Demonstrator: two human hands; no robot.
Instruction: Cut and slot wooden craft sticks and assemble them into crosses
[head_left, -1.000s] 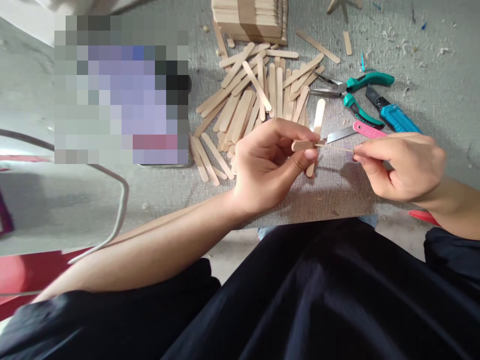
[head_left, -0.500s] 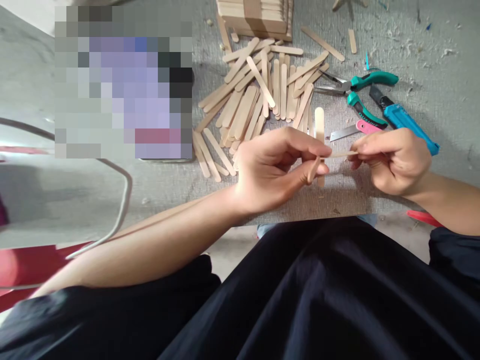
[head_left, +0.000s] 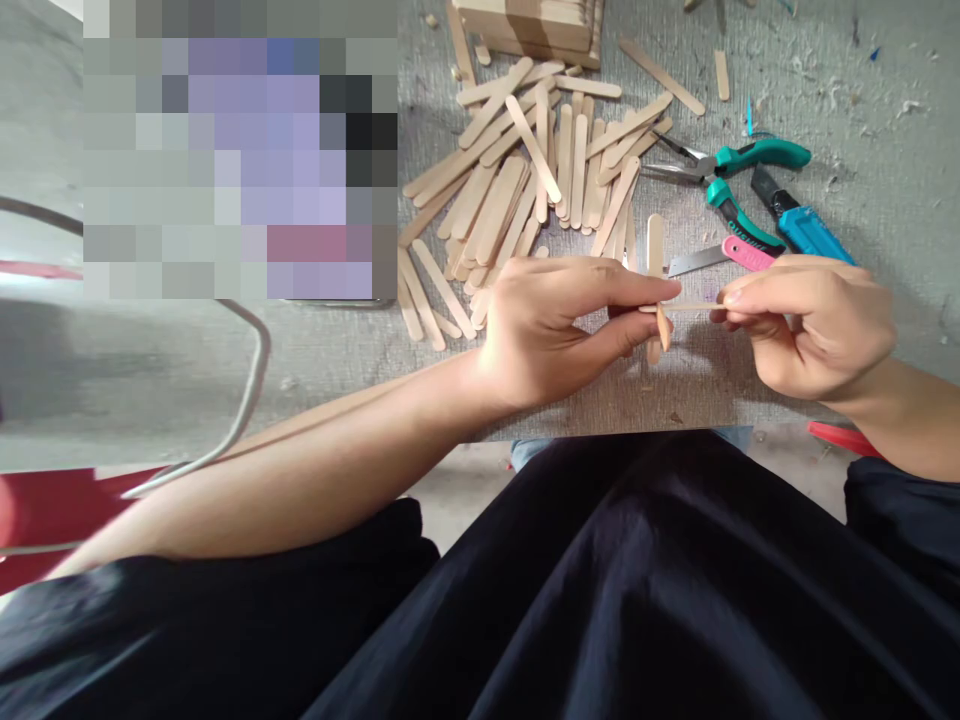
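A thin wooden craft stick, seen nearly edge-on, spans the gap between my two hands. Its left part is pinched between the thumb and fingers of my left hand. The fingertips of my right hand are closed on its right end. At the left fingertips a short, tilted wooden piece hangs by the stick; whether it is joined to it I cannot tell. Behind the fingers another craft stick points away from me, partly covered. A small saw blade with a pink handle lies just beyond my right hand.
Loose craft sticks lie heaped beyond my left hand, with a stacked wooden block behind. Green-handled pliers and a blue utility knife lie at the right. A pale cable curves at the left. The table's front edge is near my lap.
Both hands have shifted slightly right in the view, along with the craft stick. The short piece at the left fingertips has turned and sits further right. The view itself has moved a little.
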